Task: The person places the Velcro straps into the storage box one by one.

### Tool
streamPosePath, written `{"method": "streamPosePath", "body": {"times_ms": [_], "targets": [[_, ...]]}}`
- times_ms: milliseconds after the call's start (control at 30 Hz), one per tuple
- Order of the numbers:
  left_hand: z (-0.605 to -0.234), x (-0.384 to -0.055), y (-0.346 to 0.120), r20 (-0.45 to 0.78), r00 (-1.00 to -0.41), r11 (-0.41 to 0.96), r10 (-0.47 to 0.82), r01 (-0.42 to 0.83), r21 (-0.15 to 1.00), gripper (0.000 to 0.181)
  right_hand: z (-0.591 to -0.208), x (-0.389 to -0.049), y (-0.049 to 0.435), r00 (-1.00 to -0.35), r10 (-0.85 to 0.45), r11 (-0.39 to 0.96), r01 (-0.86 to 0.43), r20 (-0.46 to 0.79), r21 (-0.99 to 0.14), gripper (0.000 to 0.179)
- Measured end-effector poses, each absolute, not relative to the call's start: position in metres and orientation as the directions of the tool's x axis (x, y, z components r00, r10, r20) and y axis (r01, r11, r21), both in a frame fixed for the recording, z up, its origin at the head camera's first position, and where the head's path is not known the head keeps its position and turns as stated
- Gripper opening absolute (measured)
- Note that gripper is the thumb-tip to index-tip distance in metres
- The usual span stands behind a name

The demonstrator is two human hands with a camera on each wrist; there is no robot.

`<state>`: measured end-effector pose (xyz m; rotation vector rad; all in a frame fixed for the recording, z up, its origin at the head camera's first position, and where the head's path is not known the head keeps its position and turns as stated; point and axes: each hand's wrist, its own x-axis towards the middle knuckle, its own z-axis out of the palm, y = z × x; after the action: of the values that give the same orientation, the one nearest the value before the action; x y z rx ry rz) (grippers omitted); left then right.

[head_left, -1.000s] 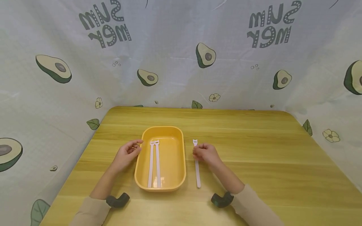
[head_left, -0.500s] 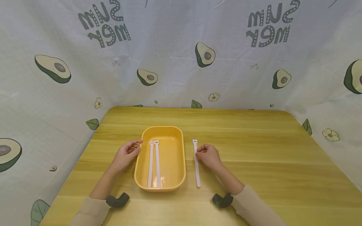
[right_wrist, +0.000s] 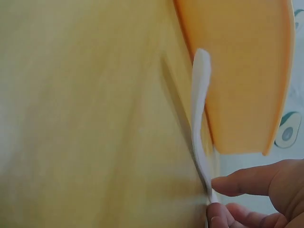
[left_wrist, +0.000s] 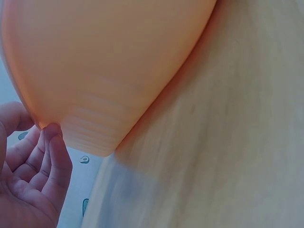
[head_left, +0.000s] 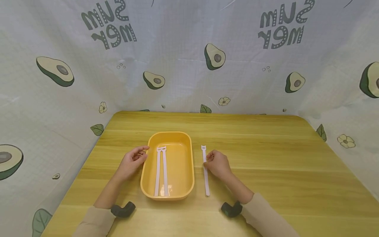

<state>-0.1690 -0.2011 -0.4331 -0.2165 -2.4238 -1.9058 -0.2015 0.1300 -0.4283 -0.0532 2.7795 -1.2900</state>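
In the head view, a shallow yellow tray (head_left: 167,197) stands on the table, left of the middle. Two white hook-and-loop cable ties, a left one (head_left: 158,174) and a right one (head_left: 165,174), lie lengthwise inside it, slotted heads at the far end. My left hand (head_left: 134,161) holds the tray's left rim with its fingertips. Right of the tray, a third white cable tie (head_left: 206,181) points the same way. My right hand (head_left: 218,163) pinches it at its edge, partway below the head. In the right wrist view, this tie's tail (right_wrist: 201,71) is raised above its shadow.
The wood-grain table (head_left: 281,154) reaches far to the right. A white curtain (head_left: 183,42) printed with avocados hangs behind it and down the sides. A dark curved piece is at each wrist, left piece (head_left: 123,210) and right piece (head_left: 231,209).
My right hand has shifted slightly right and nearer, its fingertips now at the tie's edge rather than across it. The left hand, the tray and the ties hold their places.
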Motion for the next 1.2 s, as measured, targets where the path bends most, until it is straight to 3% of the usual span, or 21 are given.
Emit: {"method": "streamPosePath", "body": {"times_ms": [267, 467, 700, 933, 1200], "targets": [[-0.433, -0.17, -0.201, 0.129, -0.989, 0.236, 0.077, 0.144, 0.961, 0.034, -0.423, -0.201, 0.122, -0.992, -0.098, 0.726, -0.016, -0.081, -0.687, 0.028], [-0.433, -0.17, -0.2, 0.133, -0.988, 0.233, 0.077, 0.147, 0.961, 0.033, -0.426, -0.202, 0.123, -0.99, -0.1, 0.692, 0.003, -0.1, -0.722, 0.025], [-0.433, -0.17, -0.2, 0.134, -0.988, 0.236, 0.074, 0.147, 0.96, 0.034, -0.429, -0.205, 0.132, -0.988, -0.076, 0.513, 0.076, -0.133, -0.855, 0.015], [-0.434, -0.171, -0.201, 0.146, -0.986, 0.233, 0.079, 0.16, 0.959, 0.033, -0.427, -0.209, 0.14, -0.974, -0.067, 0.243, 0.196, -0.218, -0.95, 0.018], [-0.434, -0.17, -0.2, 0.146, -0.986, 0.232, 0.085, 0.163, 0.959, 0.033, -0.415, -0.209, 0.147, -0.96, -0.12, 0.148, 0.236, -0.254, -0.96, 0.02]]}}
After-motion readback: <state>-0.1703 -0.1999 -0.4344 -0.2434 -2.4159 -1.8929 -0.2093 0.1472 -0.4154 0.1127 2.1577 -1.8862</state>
